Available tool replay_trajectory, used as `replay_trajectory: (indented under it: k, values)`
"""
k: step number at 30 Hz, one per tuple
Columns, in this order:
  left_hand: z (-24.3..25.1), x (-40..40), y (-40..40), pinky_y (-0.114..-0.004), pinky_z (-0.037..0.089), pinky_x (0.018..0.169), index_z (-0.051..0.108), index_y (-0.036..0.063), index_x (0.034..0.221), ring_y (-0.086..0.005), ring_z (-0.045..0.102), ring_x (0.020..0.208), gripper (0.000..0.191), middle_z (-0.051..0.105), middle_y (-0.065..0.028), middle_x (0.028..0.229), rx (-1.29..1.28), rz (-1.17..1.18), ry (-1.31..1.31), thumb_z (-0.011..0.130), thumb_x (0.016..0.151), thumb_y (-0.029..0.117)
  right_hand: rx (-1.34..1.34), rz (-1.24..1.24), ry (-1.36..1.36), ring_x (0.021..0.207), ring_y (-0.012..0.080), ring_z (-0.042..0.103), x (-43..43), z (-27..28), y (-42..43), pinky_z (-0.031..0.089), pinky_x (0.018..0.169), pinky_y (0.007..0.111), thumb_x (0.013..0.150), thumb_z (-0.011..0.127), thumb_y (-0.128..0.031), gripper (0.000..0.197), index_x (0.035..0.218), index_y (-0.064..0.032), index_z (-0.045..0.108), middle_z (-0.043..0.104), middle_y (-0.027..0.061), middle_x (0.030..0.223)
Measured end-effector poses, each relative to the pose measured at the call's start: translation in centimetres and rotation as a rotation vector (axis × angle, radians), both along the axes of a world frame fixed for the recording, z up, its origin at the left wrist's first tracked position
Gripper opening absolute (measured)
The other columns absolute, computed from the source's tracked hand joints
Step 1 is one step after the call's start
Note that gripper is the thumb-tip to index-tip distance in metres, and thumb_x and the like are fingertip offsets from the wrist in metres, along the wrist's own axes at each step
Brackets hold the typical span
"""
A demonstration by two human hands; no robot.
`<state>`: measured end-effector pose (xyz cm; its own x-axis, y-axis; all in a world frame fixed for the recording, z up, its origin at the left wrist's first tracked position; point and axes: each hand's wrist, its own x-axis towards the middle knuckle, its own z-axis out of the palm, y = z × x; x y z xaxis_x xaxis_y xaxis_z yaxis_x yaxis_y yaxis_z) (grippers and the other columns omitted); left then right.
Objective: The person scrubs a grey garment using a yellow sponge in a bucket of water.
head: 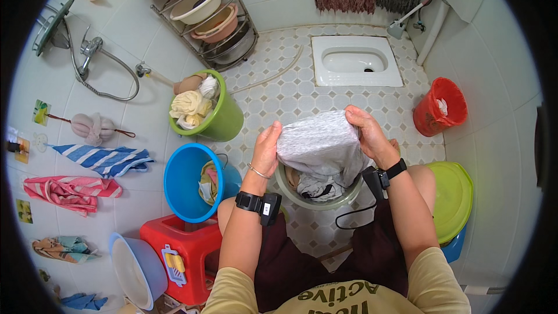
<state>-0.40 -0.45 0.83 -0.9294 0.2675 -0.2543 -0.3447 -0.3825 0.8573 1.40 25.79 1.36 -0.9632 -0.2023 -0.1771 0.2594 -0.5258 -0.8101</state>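
A light grey heathered cloth garment (317, 137) is stretched between my two hands. My left hand (267, 146) grips its left edge, thumb on top. At the right edge, my right hand (368, 133) pinches the fabric near the upper corner. The lower folds of the garment hang down over a pale grey-green basin (320, 206) between my legs. Inside the basin lies other clothing (320, 188), white and grey with dark marks, partly covered by the garment. Both wrists wear black strapped devices, and a bangle circles my left wrist.
To my left stand a green bucket (224, 115) of clothes, a blue bucket (172, 183) holding a cloth, and a red plastic stool (174, 235) with a soap dish. A squat toilet (357, 80) lies ahead. At right are a red bin (429, 113) and a lime-green lid (453, 200).
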Motion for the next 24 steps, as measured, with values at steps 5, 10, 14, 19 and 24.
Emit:
replay_trajectory:
  k: [5,10,14,19,24]
  values:
    - [0.5,0.4,0.1,-0.026,0.047,0.080,0.059,-0.0004,0.106,-0.0104,0.058,0.087,0.038,0.063,-0.0037,0.098,-0.034,-0.063,-0.027,0.056,0.094,0.035,0.001,-0.039,0.001,0.078,0.0066,0.050,0.0,0.0,0.0,0.041,0.073,0.022,0.092,0.054,-0.020,0.013,0.090,-0.0073,0.057,0.055,-0.0034,0.083]
    - [0.7,0.8,0.3,-0.027,0.046,0.079,0.059,-0.0015,0.113,-0.0113,0.056,0.086,0.047,0.063,-0.0038,0.097,-0.592,-0.630,0.192,0.069,0.082,0.033,-0.086,-0.040,-0.013,0.083,0.0079,0.055,0.1,0.4,-0.2,0.044,0.076,0.023,0.092,0.056,-0.020,0.013,0.092,-0.0067,0.058,0.058,-0.0006,0.088]
    - [0.0,0.8,0.7,-0.026,0.046,0.079,0.058,-0.0019,0.115,-0.0106,0.057,0.088,0.037,0.064,-0.0042,0.099,-0.607,-0.500,0.073,0.063,0.086,0.020,-0.059,0.086,-0.097,0.092,0.0134,0.058,0.7,-0.1,-0.4,0.046,0.082,0.029,0.089,0.061,-0.026,0.027,0.102,-0.0021,0.059,0.062,0.0033,0.098]
    - [-1.3,0.3,0.8,-0.028,0.048,0.078,0.061,0.0011,0.102,-0.0137,0.062,0.087,0.019,0.065,-0.0049,0.094,-0.084,0.031,0.086,0.054,0.091,0.014,1.139,0.533,0.247,0.097,0.0321,0.060,1.8,-3.1,-2.0,0.046,0.084,0.040,0.078,0.069,-0.037,0.047,0.102,0.0038,0.063,0.065,0.0166,0.102]
    - [-0.8,-0.7,-0.6,-0.033,0.053,0.077,0.060,0.0001,0.100,-0.0170,0.064,0.087,0.018,0.065,-0.0070,0.097,0.100,0.248,0.013,0.053,0.091,0.015,1.289,0.600,0.212,0.083,0.0306,0.064,1.5,-4.0,-1.7,0.047,0.070,0.036,0.080,0.066,-0.037,0.042,0.096,0.0022,0.066,0.067,0.0179,0.092]
